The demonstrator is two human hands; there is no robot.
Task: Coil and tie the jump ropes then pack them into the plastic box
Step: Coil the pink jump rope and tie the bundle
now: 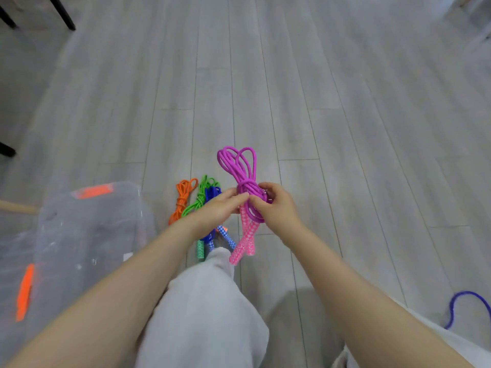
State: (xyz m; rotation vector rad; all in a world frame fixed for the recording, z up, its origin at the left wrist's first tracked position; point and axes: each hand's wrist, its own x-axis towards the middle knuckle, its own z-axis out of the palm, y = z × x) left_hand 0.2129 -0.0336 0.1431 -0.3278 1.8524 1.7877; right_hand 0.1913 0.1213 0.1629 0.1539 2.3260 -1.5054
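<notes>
Both forearms are bare up to the bottom edge of the view, with no sleeves, watch or rings showing on the left hand or the right hand. Below the left grip, a knee is covered by loose, pale grey trousers of soft, lightly creased fabric.

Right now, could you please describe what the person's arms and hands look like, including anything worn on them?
Both forearms are bare, with no sleeves in view. The left hand and right hand wear no gloves, and no rings, watch or bracelets are visible. The fingers are uncovered. Light grey trousers cover the legs below.
</notes>
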